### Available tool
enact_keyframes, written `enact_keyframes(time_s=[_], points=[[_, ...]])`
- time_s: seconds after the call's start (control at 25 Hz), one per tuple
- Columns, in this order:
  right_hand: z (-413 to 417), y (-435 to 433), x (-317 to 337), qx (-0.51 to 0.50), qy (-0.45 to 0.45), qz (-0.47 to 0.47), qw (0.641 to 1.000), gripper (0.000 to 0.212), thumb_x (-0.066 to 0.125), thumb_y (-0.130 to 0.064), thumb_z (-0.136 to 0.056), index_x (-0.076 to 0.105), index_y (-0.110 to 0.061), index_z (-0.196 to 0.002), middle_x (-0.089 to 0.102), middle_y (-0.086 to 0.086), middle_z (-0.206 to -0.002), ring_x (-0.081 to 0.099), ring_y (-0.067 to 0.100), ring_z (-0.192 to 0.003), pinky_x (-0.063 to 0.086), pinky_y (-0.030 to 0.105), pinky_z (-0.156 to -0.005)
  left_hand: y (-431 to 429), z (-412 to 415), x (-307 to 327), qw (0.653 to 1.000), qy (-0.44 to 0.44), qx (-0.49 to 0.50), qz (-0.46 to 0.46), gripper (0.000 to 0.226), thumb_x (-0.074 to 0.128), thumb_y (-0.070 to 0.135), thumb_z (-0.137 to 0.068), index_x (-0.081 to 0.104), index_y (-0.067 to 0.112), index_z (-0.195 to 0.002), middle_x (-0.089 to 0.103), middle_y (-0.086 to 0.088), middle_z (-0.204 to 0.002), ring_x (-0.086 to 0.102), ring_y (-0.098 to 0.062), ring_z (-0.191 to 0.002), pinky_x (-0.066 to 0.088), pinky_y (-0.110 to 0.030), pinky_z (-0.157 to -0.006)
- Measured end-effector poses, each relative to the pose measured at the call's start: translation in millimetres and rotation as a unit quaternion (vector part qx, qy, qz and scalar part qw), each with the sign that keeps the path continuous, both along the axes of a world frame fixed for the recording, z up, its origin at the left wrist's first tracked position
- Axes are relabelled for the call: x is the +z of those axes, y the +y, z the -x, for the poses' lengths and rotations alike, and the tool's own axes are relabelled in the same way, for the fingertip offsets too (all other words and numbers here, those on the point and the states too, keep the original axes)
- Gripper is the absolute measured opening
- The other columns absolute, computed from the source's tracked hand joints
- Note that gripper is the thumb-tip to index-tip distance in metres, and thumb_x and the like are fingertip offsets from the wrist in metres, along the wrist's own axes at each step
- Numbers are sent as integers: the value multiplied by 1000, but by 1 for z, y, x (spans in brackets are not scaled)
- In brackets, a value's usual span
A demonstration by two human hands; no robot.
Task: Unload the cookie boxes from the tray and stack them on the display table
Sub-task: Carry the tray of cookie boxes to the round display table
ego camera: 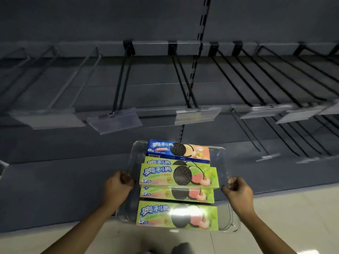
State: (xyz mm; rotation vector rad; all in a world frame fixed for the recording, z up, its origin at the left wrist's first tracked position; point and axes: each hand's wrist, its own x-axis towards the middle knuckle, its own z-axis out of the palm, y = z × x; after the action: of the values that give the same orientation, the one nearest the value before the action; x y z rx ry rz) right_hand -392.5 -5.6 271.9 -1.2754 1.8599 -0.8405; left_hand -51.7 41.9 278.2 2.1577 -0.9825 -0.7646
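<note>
A clear plastic tray (222,162) is held out in front of me above the floor. My left hand (117,187) grips its left rim and my right hand (236,191) grips its right rim. Several cookie boxes lie in it. A blue and orange box (178,150) sits at the far end. Green boxes overlap behind one another, with one (178,176) in the middle and another (177,215) nearest me, glare on its front.
Dark grey shelving fills the view ahead, with black wire hooks (121,79) sticking out and clear price-tag holders (113,121) at their tips. A low dark shelf base (55,189) runs below. Pale tiled floor (293,213) lies under my arms.
</note>
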Motion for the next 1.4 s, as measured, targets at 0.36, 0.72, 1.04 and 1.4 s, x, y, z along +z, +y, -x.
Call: enact_keyframes(time_s=[0.36,0.72,1.04,1.4], points=[[24,128,90,-137,-26,-32,990,17,63,8,-69,48,2,-73,46,8,-62,40,18,-55,34,25,-52,43,21,80,992,41,-122,-11,26,70,6,-73,50,22,-65,59,-8,-68,54,-25,-68,43,-38,-66],[12,325,117,-435,3,-19,900,14,67,0,-68,53,-3,-72,55,11,-64,46,12,-57,36,17,-51,47,103,114,903,-15,-429,29,9,60,9,-83,62,1,-83,65,-18,-76,58,-31,-72,44,-38,-68],[27,476,131,-668,20,-1,744,22,66,-14,-60,54,-1,-73,43,7,-62,36,16,-56,29,29,-51,94,270,127,764,15,-644,42,14,68,21,-78,64,8,-80,65,-10,-71,58,-30,-71,39,-30,-61],[9,575,140,-847,-10,24,530,13,67,1,-67,57,0,-76,48,10,-63,40,18,-58,34,31,-58,195,438,132,573,54,-817,24,29,58,36,-66,63,8,-73,63,-13,-65,48,-21,-59,44,-34,-60]])
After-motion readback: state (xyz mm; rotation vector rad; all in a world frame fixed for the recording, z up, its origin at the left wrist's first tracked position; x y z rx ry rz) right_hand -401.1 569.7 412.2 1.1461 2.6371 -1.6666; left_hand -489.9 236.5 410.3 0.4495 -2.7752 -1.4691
